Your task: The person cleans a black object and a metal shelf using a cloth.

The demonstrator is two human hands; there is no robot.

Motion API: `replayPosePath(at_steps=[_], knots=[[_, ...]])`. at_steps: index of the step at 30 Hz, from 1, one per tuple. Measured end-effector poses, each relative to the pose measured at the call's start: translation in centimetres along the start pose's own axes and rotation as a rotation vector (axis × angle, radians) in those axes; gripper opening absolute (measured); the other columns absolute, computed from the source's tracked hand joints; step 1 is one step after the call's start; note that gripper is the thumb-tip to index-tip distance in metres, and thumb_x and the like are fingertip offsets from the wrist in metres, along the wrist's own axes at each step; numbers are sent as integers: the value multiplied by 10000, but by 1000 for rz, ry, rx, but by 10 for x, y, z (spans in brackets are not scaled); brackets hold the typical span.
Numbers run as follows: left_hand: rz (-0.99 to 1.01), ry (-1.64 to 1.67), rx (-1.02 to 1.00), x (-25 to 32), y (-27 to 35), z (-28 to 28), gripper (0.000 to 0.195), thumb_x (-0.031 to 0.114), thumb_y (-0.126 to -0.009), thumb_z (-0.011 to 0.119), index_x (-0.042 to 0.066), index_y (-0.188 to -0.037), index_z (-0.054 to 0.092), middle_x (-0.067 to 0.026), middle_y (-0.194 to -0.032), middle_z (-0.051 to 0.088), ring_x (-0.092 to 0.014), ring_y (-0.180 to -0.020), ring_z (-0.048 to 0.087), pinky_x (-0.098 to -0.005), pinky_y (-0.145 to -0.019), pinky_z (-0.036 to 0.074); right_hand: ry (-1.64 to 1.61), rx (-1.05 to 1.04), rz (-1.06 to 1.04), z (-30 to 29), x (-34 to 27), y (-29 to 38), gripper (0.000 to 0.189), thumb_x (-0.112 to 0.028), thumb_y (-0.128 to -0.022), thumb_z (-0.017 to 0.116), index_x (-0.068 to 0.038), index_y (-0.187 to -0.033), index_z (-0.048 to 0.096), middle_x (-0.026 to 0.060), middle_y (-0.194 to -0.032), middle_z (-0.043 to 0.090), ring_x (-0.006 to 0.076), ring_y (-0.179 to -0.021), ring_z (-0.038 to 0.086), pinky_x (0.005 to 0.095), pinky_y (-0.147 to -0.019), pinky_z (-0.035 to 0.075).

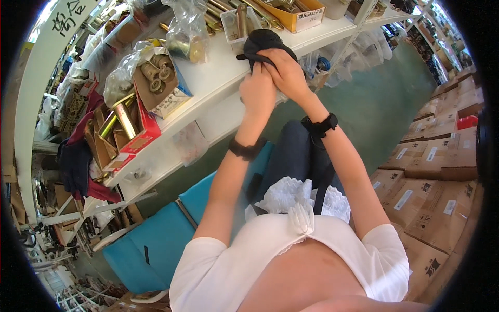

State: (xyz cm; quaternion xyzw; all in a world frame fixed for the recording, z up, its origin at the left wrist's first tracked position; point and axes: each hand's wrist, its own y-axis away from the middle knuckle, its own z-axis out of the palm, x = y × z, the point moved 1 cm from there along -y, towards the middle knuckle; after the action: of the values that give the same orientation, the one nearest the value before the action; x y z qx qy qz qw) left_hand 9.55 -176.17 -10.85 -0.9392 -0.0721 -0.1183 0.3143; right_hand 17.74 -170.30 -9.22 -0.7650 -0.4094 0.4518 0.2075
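Observation:
A piece of black cloth [265, 42], perhaps a cap or a glove, is bunched at the front edge of the white shelf. My right hand [286, 72] lies over its near side with the fingers spread across the fabric. Close against it, my left hand [258, 87] has its fingertips at the cloth's lower edge, pinching it. The hands touch each other, and the cloth's underside is hidden. Just behind the cloth stands a clear plastic bin [234, 29] with a metal cylinder in it. Both wrists wear black bands.
The white shelf [212, 84] carries a box of metal fittings [150, 93], a red box [146, 136] with brass-coloured tubes, a plastic bag [189, 35] and a yellow box [296, 19]. Blue seats [152, 238] stand at lower left, stacked cartons [425, 195] at right.

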Motion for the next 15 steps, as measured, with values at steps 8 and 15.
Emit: replayPosePath(at_steps=[8,15], knots=[[-132,80,-59,-45,63,-58,138,101,-707,530,38,-827,553,-132,-971,545,-325,-751,532,-412,-635,436,-73,-138,-124,39,-63,23,300,-109,-676,554,-66,-973,566,88,-955,572,290,-922,508,372,-793,415],[-395,-71,-117,-57,52,-97,322,204,-801,465,59,-1087,494,-104,-1115,511,-340,-905,515,-399,-675,431,-166,-149,-150,90,-84,-6,177,-165,-723,539,-77,-876,545,65,-774,526,243,-772,520,353,-667,412]])
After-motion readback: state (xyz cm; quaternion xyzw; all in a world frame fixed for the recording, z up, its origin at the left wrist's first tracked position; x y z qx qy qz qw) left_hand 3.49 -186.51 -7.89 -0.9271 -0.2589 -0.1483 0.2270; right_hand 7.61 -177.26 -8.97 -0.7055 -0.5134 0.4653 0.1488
